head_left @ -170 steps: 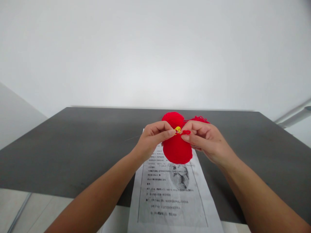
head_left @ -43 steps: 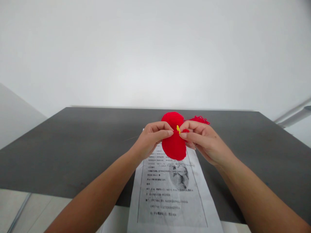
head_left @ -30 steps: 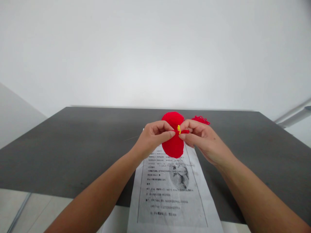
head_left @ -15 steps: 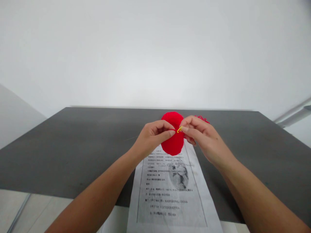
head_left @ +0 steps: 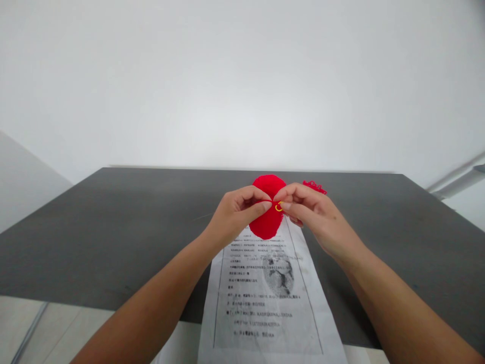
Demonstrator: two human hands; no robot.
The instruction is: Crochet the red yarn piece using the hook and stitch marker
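Observation:
A round red crochet piece (head_left: 265, 225) is held up over the top of a printed sheet, its upper and lower parts showing above and below my fingers. My left hand (head_left: 242, 205) is closed, pinching the piece near its middle between thumb and forefinger. Opposite it, my right hand (head_left: 308, 205) is closed too, with its forefinger tip against the crochet beside my left fingertips. A small curved yellow stitch marker (head_left: 279, 207) shows at my right thumb tip. What lies between my right fingertips is partly hidden.
The printed sheet (head_left: 261, 313) with text and a picture lies on the dark table (head_left: 132, 227) and hangs over its front edge. A curly red yarn bit (head_left: 315, 187) lies behind my right hand. A white wall (head_left: 242, 86) stands behind the table.
My right forefinger has moved left to meet my left fingertips. The yellow marker has turned and sits slightly lower. The crochet piece has shifted a little; my left hand has barely moved.

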